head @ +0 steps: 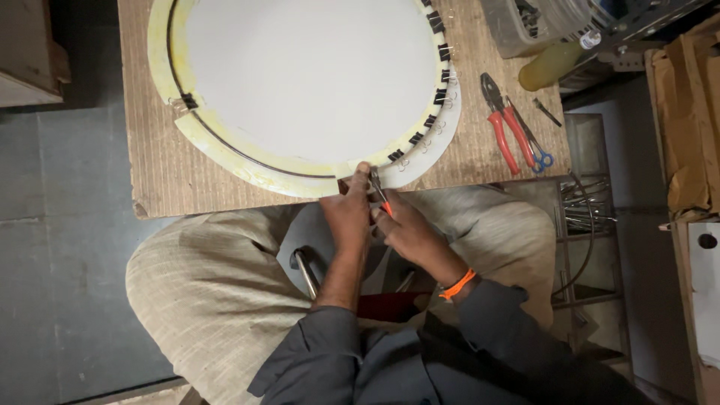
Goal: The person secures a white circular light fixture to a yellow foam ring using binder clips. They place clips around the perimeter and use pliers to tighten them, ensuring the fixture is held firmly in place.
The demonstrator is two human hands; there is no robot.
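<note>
At the near edge of the worktop (161, 180), the left hand (347, 214) is pinching the rim of the round panel (307, 75) where it is overhanging toward the lap, fingers closed on it. Just beside it, the right hand (405, 229) is gripping a small orange-handled tool (377, 187), probably pliers, closed around the handles. The tool's long axis is running near to far, tilting slightly left, with its tip pointing away from the person into the rim.

As a judgement, the tip is working so close to the left fingertips that a slip could be nipping them, and too hard a squeeze could be denting the yellowish edge strip (247, 166).

Farther along the rim, black binder clips (437, 71) are holding the right side. Toward the far right corner, red pliers (501, 120) and blue scissors (532, 142) are lying flat.
</note>
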